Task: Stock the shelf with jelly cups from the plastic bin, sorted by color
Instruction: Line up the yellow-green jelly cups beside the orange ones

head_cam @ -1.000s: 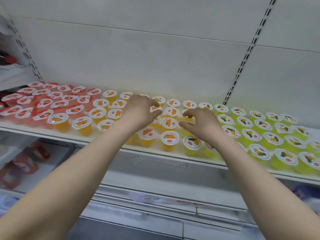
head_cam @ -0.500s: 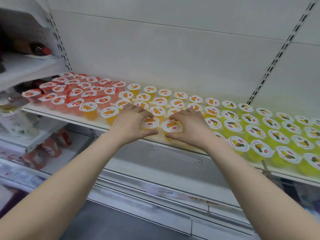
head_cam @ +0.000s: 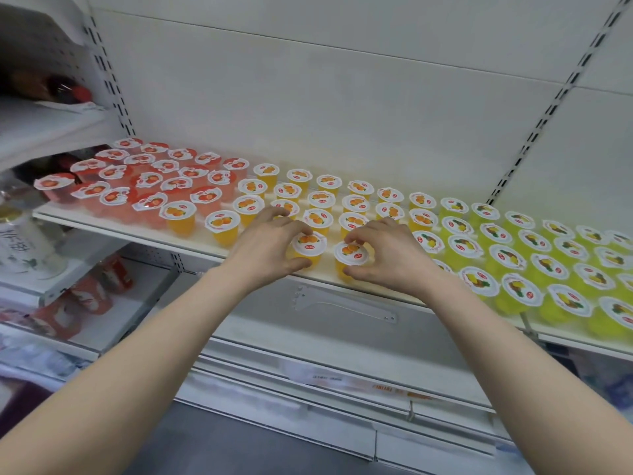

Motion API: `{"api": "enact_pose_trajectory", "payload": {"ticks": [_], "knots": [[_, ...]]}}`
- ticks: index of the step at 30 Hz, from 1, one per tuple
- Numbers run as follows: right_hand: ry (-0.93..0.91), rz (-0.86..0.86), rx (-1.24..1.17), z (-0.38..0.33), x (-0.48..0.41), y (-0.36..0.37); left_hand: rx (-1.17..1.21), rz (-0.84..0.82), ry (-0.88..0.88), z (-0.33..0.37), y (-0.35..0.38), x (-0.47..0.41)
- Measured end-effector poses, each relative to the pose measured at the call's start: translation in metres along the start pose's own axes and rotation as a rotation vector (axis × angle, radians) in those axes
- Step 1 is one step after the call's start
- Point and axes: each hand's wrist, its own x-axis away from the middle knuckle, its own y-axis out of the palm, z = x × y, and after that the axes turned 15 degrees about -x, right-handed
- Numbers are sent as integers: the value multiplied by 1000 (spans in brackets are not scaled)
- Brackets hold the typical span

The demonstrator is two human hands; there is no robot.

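Observation:
A white shelf (head_cam: 102, 225) carries rows of jelly cups in colour groups: red cups (head_cam: 150, 181) on the left, orange cups (head_cam: 322, 200) in the middle, yellow-green cups (head_cam: 534, 255) on the right. My left hand (head_cam: 267, 248) grips an orange cup (head_cam: 307, 246) at the shelf's front edge, fingers over the lid and thumb under the side. Next to it, my right hand (head_cam: 387, 255) grips a second orange cup (head_cam: 351, 257) the same way. Both cups stand upright on the shelf. The plastic bin is out of view.
To the left, a neighbouring shelf unit holds a white bottle (head_cam: 20, 241) and red packets (head_cam: 92, 289). A lower white shelf with price-label strips (head_cam: 359, 382) runs below my arms. The white back panel (head_cam: 342, 114) rises behind the cups.
Both hands came forward from the inner orange rows to the front edge. Each now holds one orange cup there. The view has also shifted closer and to the left.

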Motion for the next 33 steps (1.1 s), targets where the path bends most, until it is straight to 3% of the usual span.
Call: {"api": "enact_pose_trajectory", "payload": {"ticks": [5,11,20,33], "knots": [[14,-20,-31,-3,-4,-8,-5,15,58,-5,6,-1],[99,147,-39,5,-21,-11,20,114,117,-15,9,-9],[254,325,68,23,-69,-10,-44,25,145,-41,0,-87],[400,151,137,31,-109,-5,-146,-125,183,-28,21,-144]]}}
